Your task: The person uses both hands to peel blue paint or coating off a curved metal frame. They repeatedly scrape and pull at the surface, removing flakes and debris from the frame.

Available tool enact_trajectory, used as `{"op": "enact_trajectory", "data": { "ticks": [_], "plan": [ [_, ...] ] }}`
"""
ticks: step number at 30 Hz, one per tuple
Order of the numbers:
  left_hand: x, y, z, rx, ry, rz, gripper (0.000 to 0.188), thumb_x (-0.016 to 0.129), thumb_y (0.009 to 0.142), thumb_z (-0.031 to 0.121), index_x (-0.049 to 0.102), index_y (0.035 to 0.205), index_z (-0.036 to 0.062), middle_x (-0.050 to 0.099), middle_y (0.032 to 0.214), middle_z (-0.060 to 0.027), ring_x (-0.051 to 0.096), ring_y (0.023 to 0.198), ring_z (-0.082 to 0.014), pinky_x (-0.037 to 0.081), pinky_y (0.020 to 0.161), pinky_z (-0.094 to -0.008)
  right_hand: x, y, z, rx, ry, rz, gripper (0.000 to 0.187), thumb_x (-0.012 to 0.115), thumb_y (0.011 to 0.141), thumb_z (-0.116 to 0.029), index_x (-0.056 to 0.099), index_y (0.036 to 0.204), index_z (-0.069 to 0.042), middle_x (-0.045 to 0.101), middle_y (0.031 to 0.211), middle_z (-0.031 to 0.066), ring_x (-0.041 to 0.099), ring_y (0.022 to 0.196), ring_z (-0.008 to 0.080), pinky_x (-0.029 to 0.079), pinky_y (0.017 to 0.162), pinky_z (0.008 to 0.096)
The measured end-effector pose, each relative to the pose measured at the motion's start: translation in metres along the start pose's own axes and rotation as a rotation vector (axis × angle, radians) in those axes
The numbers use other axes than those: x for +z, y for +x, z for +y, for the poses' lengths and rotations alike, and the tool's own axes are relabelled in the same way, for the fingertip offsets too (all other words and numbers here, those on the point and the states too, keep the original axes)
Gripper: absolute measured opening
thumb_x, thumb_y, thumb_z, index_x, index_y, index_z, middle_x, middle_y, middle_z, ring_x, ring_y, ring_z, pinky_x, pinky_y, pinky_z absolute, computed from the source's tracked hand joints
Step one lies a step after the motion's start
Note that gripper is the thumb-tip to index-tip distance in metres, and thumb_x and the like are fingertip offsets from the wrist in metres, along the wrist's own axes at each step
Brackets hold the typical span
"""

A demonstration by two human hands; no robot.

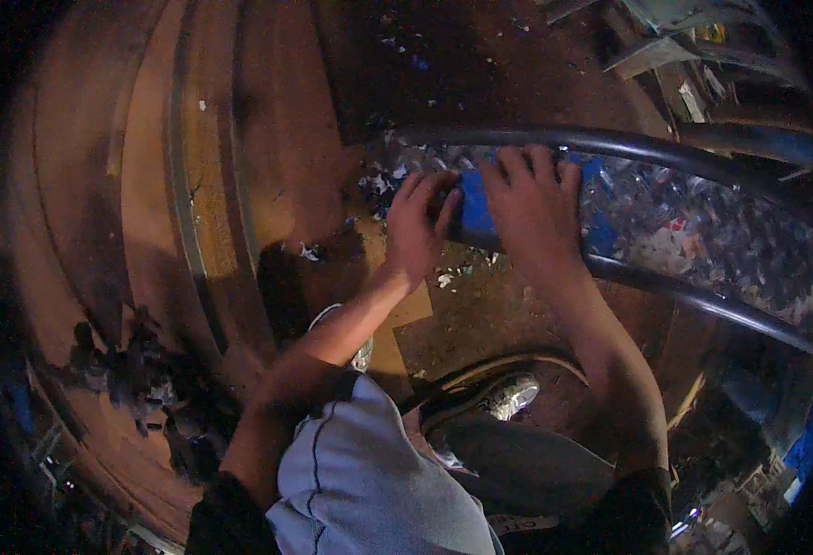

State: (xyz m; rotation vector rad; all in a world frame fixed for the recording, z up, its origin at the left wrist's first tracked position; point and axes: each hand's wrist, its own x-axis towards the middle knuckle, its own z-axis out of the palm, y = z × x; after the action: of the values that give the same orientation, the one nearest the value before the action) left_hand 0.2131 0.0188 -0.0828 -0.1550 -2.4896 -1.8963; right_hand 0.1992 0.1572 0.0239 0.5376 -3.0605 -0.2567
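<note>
My left hand is beside the left end of a flat blue piece. Its fingers curl toward the thumb, and whatever sits between them is too dark to make out. Over the blue piece lies my right hand, palm down, fingers apart and slightly bent. The blue piece rests across a long trough between two dark rounded rails, a far rail and a near rail. Small shiny, clear and grey scraps fill the trough to the right of my hands.
Brown boards or cardboard sheets cover the left side. Pale scraps litter the floor. A curved hose-like strip runs by my shoe. Dark clutter lies at lower left, and angular pale pieces are piled at upper right.
</note>
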Motion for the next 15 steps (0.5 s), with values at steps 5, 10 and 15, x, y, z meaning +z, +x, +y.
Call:
{"op": "enact_trajectory", "data": {
  "ticks": [5, 10, 15],
  "plan": [
    [0.005, -0.001, 0.005, -0.02, -0.039, 0.074, 0.018, 0.065, 0.089, 0.008, 0.065, 0.106, 0.0027, 0.065, 0.101, -0.0155, 0.064, 0.093, -0.0337, 0.051, 0.081, -0.0397, 0.007, -0.005, -0.002, -0.054, -0.085, 0.031, 0.026, 0.059, 0.082, -0.016, 0.066, 0.107, -0.013, 0.059, 0.106, 0.0024, 0.051, 0.109, 0.023, 0.038, 0.088, 0.0455],
    [0.009, 0.004, 0.0, -0.04, -0.055, 0.075, 0.017, 0.064, 0.089, 0.008, 0.064, 0.105, 0.0026, 0.065, 0.1, -0.0154, 0.063, 0.093, -0.0351, 0.051, 0.082, -0.0404, 0.021, -0.003, -0.006, -0.065, -0.142, 0.097, 0.024, 0.059, 0.08, -0.015, 0.064, 0.103, -0.01, 0.059, 0.102, 0.004, 0.052, 0.104, 0.0229, 0.039, 0.088, 0.0458],
    [0.011, 0.002, -0.003, 0.006, 0.018, 0.031, 0.013, 0.062, 0.09, 0.006, 0.063, 0.102, 0.0021, 0.062, 0.099, -0.0146, 0.061, 0.095, -0.0352, 0.049, 0.082, -0.0424, 0.028, 0.001, -0.008, -0.049, -0.178, 0.078, 0.022, 0.06, 0.078, -0.013, 0.062, 0.1, -0.009, 0.059, 0.101, 0.0061, 0.054, 0.1, 0.0234, 0.04, 0.089, 0.0458]
  ]
}}
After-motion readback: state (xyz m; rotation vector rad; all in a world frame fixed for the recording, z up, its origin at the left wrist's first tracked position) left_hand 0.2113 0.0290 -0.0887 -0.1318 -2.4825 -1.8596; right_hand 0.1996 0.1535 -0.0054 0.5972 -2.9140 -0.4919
